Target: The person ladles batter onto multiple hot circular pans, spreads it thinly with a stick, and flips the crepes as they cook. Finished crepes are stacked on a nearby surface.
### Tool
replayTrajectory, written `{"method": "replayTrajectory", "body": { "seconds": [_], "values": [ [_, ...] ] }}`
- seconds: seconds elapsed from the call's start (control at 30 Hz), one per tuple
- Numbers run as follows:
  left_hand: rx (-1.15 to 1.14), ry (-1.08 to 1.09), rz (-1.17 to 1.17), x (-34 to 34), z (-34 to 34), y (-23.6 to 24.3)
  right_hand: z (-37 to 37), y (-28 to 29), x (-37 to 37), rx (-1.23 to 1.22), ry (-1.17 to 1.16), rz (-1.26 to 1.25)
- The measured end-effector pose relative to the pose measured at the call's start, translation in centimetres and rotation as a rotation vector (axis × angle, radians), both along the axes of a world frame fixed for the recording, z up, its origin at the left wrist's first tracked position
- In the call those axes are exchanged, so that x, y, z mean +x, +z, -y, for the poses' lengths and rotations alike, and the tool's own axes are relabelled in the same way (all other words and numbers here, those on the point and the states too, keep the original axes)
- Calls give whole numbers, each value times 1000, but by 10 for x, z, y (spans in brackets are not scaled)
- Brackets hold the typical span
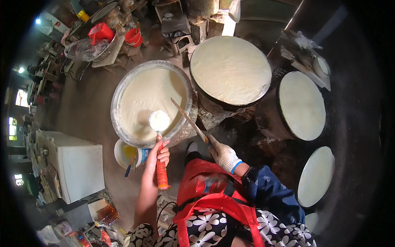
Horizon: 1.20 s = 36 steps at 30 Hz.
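Note:
My bare left hand point(159, 153) is closed around the red handle of a ladle point(159, 121). Pale batter fills the ladle's bowl, held over the near part of a large metal basin point(117, 108). Inside the basin lies a wide pool of the same creamy batter point(140, 88). In a white glove with a blue cuff, my right hand point(224, 156) grips a long, thin wooden stick point(190, 121). The stick slants up and leftward, its tip above the basin's right part. Right of the basin, a round griddle point(196, 84) is covered by a pale batter sheet point(230, 68).
Farther right stand more round griddles with pale sheets point(302, 105) point(316, 176). A white bucket point(122, 153) with yellow liquid and a brush sits by the basin's near side. Red buckets point(133, 37) are at the back left; a white chest point(80, 166) stands at left.

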<state>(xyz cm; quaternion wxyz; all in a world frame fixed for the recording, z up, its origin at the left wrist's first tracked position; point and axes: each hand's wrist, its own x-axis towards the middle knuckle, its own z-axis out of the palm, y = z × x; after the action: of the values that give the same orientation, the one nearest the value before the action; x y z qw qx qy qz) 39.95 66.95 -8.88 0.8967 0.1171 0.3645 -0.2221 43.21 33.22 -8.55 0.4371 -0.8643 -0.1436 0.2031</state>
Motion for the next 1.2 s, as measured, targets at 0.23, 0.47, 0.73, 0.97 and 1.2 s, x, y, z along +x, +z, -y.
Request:
{"method": "replayTrajectory", "body": {
  "seconds": [0.23,0.47,0.73,0.97,1.2],
  "values": [
    [336,-153,-51,20,-39,-95,-86,-35,79,-179,143,59],
    [925,-477,-73,64,-77,-135,-162,45,148,-540,368,-580],
    [1424,-878,54,163,-92,-147,-162,50,158,-601,100,-135],
    [550,-501,-112,168,-64,-228,-163,-42,58,-118,-232,-382],
    [-245,-56,-15,159,-68,-156,-172,-4,13,410,-611,-957]
  ]
}}
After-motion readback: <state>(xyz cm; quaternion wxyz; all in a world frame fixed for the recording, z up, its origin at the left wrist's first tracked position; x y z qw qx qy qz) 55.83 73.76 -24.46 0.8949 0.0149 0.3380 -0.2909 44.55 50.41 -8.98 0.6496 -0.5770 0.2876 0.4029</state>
